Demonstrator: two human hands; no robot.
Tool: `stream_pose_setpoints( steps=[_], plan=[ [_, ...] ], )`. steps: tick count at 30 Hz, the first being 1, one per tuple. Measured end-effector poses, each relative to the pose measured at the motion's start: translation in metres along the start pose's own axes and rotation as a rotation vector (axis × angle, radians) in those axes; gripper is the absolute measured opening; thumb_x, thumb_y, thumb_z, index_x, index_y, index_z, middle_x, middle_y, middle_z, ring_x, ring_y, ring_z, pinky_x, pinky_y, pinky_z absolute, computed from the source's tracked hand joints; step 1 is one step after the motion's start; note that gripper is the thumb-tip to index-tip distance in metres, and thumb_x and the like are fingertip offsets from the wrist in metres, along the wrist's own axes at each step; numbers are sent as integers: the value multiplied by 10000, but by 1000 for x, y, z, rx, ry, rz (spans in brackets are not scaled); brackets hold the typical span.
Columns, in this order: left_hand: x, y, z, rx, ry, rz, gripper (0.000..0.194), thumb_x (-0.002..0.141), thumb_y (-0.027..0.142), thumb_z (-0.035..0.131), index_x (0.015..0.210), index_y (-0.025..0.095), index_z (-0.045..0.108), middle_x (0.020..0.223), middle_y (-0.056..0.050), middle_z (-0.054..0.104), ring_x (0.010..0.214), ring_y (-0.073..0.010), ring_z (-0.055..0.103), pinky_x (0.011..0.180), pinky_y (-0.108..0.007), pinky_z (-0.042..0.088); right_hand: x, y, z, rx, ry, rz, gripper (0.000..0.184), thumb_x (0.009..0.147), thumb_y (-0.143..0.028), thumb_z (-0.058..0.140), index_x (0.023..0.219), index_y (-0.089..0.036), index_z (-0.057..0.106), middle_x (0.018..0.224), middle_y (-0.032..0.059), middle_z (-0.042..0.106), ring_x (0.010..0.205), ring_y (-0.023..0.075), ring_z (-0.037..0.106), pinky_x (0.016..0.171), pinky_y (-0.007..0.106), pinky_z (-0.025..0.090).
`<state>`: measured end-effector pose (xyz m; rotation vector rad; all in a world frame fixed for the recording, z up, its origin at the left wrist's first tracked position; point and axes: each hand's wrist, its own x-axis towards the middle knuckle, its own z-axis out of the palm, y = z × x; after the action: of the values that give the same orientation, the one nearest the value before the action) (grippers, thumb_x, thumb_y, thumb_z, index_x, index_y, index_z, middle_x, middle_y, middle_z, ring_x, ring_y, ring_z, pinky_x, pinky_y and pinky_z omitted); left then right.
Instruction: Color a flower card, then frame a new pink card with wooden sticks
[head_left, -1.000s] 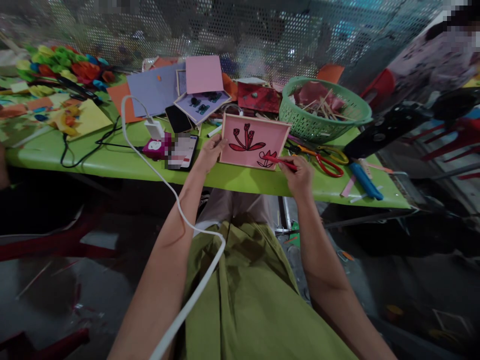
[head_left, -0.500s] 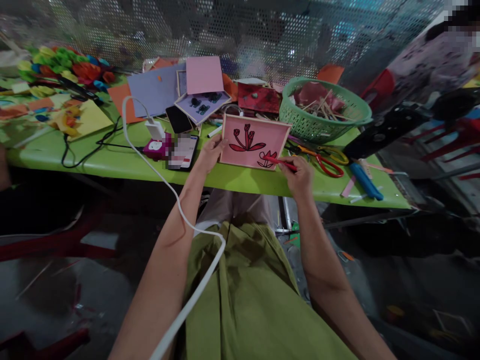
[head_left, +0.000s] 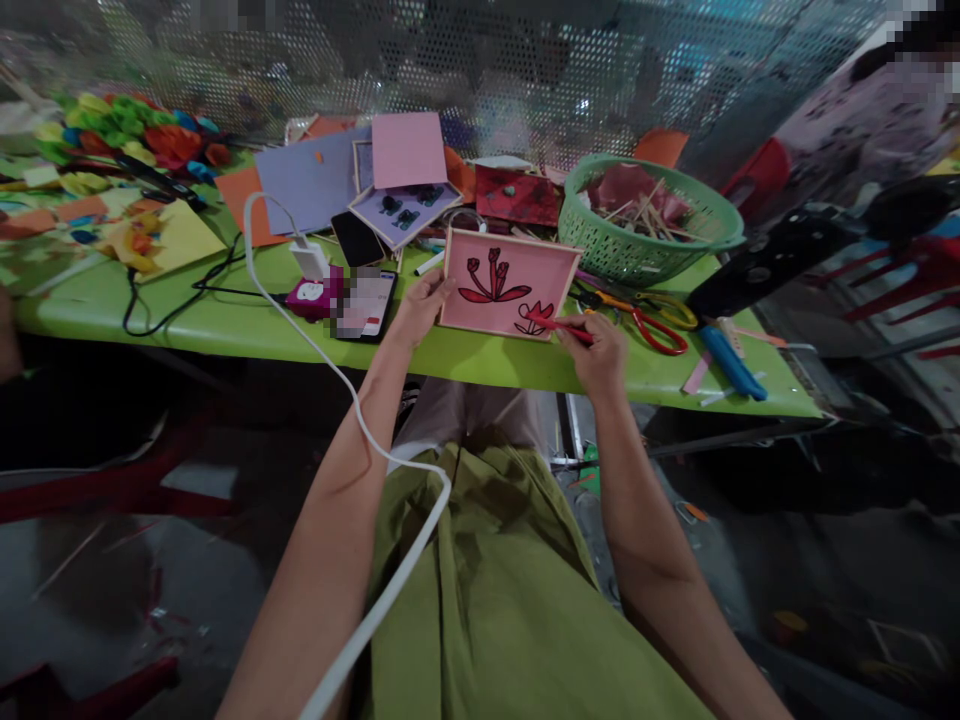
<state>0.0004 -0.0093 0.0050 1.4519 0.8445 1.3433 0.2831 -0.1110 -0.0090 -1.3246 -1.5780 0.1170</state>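
Observation:
A pink framed picture [head_left: 469, 312] with red flowers outlined in black is tilted up at the front of the green table [head_left: 480, 368]. My left hand [head_left: 424, 305] grips its left edge, thumb on the front and the other fingers partly hidden. Between the fingers of my right hand [head_left: 601, 350] is a red marker [head_left: 574, 330], its tip at the smaller flower in the lower right of the picture. Some of that flower's petals and leaves are pink inside their outlines, while others are red. A phone [head_left: 367, 312] with a lit screen lies left of my left hand.
Scissors with red handles [head_left: 660, 335] and a blue tool [head_left: 731, 362] lie right of my right hand. Behind the picture stand a green basket [head_left: 630, 245] of sticks and stacked coloured sheets [head_left: 315, 180]. A white cable [head_left: 330, 365] crosses my left forearm from a purple socket [head_left: 309, 297].
My right hand and the red marker shift very slightly at the smaller flower. The picture and my left hand stay in place.

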Motion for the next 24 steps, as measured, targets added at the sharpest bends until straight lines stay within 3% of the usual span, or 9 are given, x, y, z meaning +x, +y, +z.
stream_pose_setpoints(
  steps=[5, 11, 18, 24],
  plan=[
    [0, 1, 0, -9, 1, 0, 438, 919, 440, 808, 659, 204, 545, 611, 31, 390, 616, -123, 423, 603, -286, 402, 1, 0, 0, -17, 26, -3, 119, 884, -322, 676, 901, -268, 781, 819, 38, 753, 780, 245, 675, 744, 398, 545],
    [0, 0, -1, 13, -1, -3, 464, 891, 497, 822, 664, 212, 535, 615, 41, 382, 582, -113, 354, 543, -274, 346, 0, 3, 2, 19, 24, -6, 114, 894, -313, 690, 916, -257, 787, 818, 40, 737, 776, 242, 667, 742, 396, 535],
    [0, 0, 0, -7, 17, -22, 429, 933, 394, 797, 654, 202, 534, 624, 41, 402, 578, -107, 355, 556, -286, 341, 0, 6, 3, 33, 34, 3, 101, 910, -311, 697, 943, -256, 775, 869, 45, 737, 812, 244, 676, 783, 402, 531],
    [0, -1, 0, 0, 13, -2, 464, 922, 421, 806, 642, 208, 505, 621, 41, 372, 577, -108, 351, 542, -280, 345, 0, 4, 3, 24, -1, -5, 99, 896, -307, 701, 934, -272, 786, 850, 36, 753, 802, 252, 671, 762, 409, 541]
  ],
)
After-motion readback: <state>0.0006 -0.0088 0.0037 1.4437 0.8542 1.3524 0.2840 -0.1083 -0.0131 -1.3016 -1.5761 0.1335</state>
